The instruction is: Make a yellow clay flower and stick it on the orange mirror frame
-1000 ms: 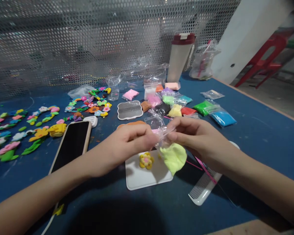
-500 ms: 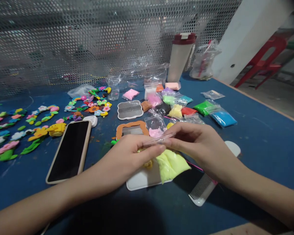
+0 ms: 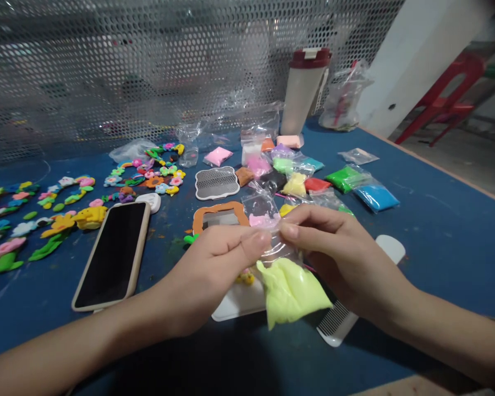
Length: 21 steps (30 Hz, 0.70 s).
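Left hand (image 3: 214, 264) and right hand (image 3: 334, 247) pinch the bag (image 3: 277, 248) by its top edge, yellow clay (image 3: 291, 291) sagging below the grip; working that seal likely calls for even fingertip pressure.

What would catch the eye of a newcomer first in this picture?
First comes the clear bag of pale yellow clay in the centre, pinched at its top edge between the left hand and the right hand, over a white board. Next come the many small coloured clay flowers spread on the blue table at the left, beside a dark phone.
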{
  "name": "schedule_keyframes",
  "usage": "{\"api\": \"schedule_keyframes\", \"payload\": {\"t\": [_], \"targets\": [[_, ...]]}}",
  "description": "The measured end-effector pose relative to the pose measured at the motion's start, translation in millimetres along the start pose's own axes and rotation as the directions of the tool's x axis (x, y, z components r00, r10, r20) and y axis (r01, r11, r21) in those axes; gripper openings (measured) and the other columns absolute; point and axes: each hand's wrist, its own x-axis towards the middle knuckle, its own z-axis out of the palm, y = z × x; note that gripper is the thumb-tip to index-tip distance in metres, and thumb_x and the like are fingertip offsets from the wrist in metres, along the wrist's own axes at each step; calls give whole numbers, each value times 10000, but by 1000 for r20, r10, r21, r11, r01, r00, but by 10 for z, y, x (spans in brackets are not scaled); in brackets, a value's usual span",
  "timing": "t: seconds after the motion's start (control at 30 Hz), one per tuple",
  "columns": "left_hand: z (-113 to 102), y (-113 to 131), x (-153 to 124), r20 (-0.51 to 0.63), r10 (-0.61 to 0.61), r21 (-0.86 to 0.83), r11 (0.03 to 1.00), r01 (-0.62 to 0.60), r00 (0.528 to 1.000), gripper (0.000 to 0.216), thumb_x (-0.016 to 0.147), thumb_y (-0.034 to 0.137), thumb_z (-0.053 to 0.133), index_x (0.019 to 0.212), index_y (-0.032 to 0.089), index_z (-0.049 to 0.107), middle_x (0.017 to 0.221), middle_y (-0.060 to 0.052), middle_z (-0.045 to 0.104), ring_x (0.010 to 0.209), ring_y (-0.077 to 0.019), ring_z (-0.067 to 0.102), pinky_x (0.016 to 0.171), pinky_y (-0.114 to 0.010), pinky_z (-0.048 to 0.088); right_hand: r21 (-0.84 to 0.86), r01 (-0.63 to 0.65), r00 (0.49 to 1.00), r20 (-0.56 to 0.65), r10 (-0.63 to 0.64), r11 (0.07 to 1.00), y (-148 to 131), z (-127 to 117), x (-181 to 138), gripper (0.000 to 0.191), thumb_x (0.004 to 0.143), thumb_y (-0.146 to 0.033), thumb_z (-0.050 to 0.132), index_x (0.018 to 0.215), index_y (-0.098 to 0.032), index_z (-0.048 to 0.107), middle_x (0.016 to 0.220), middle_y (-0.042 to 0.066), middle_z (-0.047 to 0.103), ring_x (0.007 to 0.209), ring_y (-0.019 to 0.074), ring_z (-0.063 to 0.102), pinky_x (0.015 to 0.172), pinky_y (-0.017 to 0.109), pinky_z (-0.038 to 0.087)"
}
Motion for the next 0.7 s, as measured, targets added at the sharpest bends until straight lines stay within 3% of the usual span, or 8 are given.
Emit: {"api": "schedule_keyframes", "payload": {"t": [0.27,0.47,0.7], "targets": [[-40,-37,26,-23,52,315,948,-42,998,318,898,363,423,668,174,535,701,15,540,701,-140,504,649,-228,382,47,18,992,-125,-12,999,24,-18,36,113,750,-224,671,668,-210,595,614,-46,540,554,81,505,505,204,388],[-40,12,4,3,58,437,898,-54,998,312,905,304,387,750,166,620,739,-4,606,701,-153,548,657,-238,409,-190,21,999,52,-12,982,22,-84,65,118,789,-300,649,725,-201,640,686,-15,589,598,97,513,524,213,380],[-31,34,-7,1,80,447,892,-72,997,311,895,301,409,716,170,627,711,-8,616,698,-166,560,649,-239,410,-385,132,991,35,-128,913,-31,-51,41,177,794,-329,641,686,-190,623,665,-6,601,608,114,517,528,222,388]]}}
